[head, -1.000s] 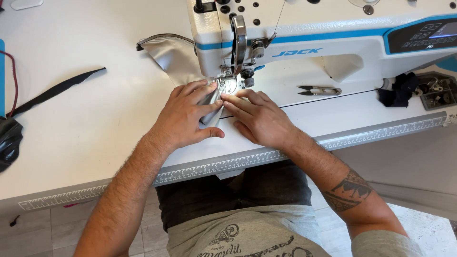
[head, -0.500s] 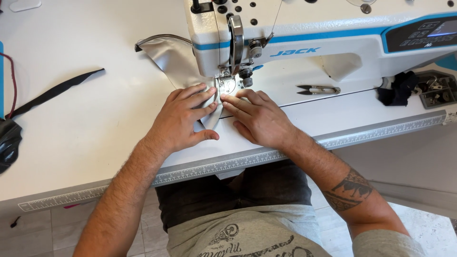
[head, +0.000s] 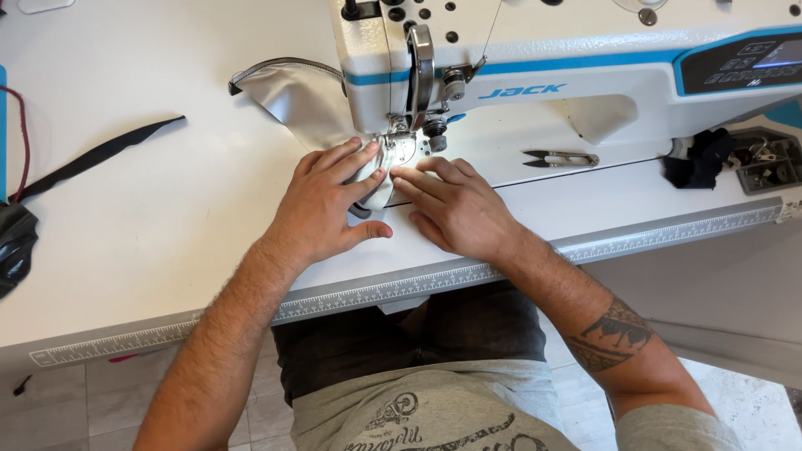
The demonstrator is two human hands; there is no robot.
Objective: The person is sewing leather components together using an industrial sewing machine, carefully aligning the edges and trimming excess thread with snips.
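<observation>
A white and blue sewing machine stands at the back of the white table. A grey piece of fabric with a dark edge runs from the left under the presser foot. My left hand lies flat on the fabric just left of the needle, fingers pressing it down. My right hand rests on the table to the right, its fingertips touching the fabric's edge below the presser foot. Most of the fabric near the needle is hidden under my hands.
Small thread snips lie on the machine bed to the right. A black strap and a black bundle lie at the left. A tray of small parts and black cloth sit far right. A ruler strip lines the table's front edge.
The fabric has fed a little further back under the presser foot, and both hands have followed it slightly toward the needle.
</observation>
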